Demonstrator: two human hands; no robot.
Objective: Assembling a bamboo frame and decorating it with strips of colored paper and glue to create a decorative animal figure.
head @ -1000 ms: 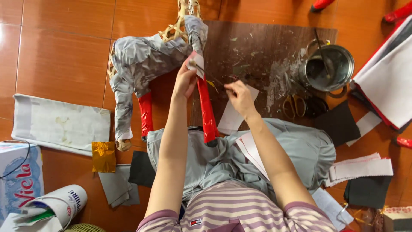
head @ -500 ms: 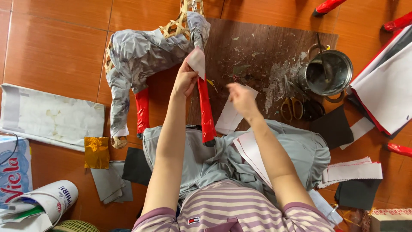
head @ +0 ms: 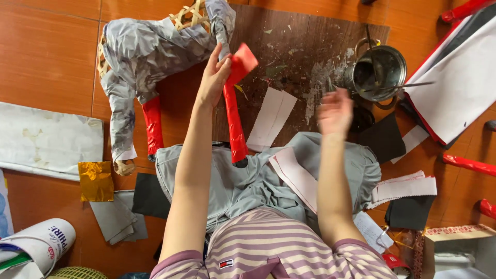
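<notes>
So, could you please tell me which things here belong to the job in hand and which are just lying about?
In hand:
left hand
red paper strip
paper-covered bamboo animal frame
red-wrapped leg
right hand

Lying about:
metal pot
gold foil piece
black paper square

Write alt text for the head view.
The left hand presses a red paper piece against the red leg of a paper-covered woven animal figure, while the empty right hand lifts, blurred, near a metal pot.
</notes>
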